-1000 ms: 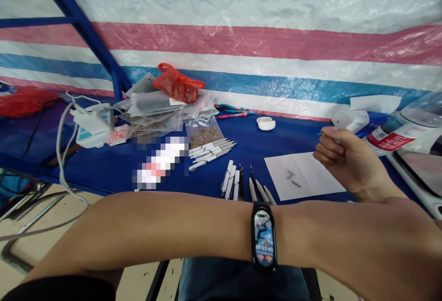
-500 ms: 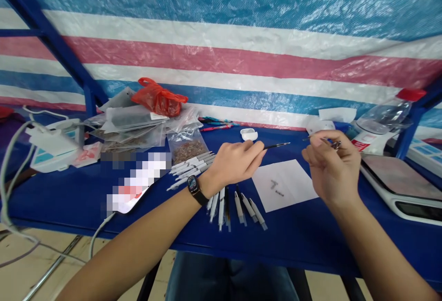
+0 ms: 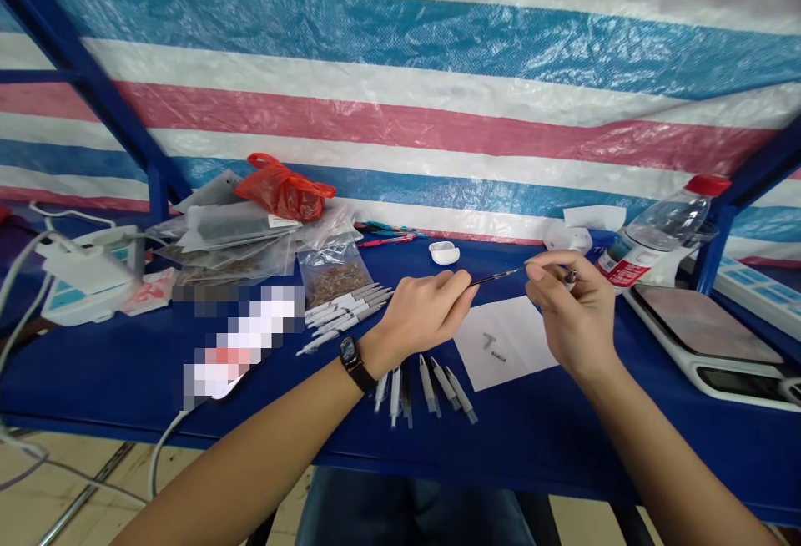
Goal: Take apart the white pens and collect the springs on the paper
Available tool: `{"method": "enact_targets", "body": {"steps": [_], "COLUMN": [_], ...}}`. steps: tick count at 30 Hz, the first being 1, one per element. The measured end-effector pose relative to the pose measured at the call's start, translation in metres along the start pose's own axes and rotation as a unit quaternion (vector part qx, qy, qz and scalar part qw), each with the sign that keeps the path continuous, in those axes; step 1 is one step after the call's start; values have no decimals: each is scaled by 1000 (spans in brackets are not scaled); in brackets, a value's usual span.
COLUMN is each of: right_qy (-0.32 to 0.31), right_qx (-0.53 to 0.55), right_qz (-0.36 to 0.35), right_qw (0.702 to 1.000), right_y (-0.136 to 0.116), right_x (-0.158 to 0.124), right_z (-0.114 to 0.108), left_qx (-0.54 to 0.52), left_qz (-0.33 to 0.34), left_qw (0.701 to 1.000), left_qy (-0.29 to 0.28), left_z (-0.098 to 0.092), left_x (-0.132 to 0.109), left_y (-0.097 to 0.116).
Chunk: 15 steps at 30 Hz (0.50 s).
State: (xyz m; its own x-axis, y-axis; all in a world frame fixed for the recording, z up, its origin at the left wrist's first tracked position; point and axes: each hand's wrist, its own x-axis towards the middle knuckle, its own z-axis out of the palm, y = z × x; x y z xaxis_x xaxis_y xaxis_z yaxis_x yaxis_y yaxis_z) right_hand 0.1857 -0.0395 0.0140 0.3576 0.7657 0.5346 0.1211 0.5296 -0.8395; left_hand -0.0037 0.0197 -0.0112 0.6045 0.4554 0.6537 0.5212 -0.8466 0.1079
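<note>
Head camera saw the left hand (image 3: 422, 312) pinching a thin black pen (image 3: 499, 275) tight, above a white paper (image 3: 506, 344). The right hand (image 3: 572, 316) held a tiny metal bit (image 3: 570, 276) in a narrow pinch, with the pen's tip just beside its fingers.

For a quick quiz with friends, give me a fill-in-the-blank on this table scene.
The watch is on the ____ wrist.
The bottle has a ____ cap.
The sheet of paper lies on a ____ tabletop.
The left hand holds a thin black pen, tip toward the ____ hand.

Missing words: left; red; blue; right.
</note>
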Motion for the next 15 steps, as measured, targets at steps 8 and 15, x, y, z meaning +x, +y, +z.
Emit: {"method": "enact_targets", "body": {"steps": [8,15], "right_qy": [-8,-3], "right_qx": [5,30], "right_qz": [0,-16], "right_qw": [1000,999], "right_y": [1,0], "right_x": [0,2], "right_z": [0,0], "left_qx": [-3,-5], "left_qz": [-13,-14], "left_qw": [1000,1000], "left_qy": [-12,-20], "left_z": [-4,-3], "left_x": [1,0], "left_y": [1,0]}}
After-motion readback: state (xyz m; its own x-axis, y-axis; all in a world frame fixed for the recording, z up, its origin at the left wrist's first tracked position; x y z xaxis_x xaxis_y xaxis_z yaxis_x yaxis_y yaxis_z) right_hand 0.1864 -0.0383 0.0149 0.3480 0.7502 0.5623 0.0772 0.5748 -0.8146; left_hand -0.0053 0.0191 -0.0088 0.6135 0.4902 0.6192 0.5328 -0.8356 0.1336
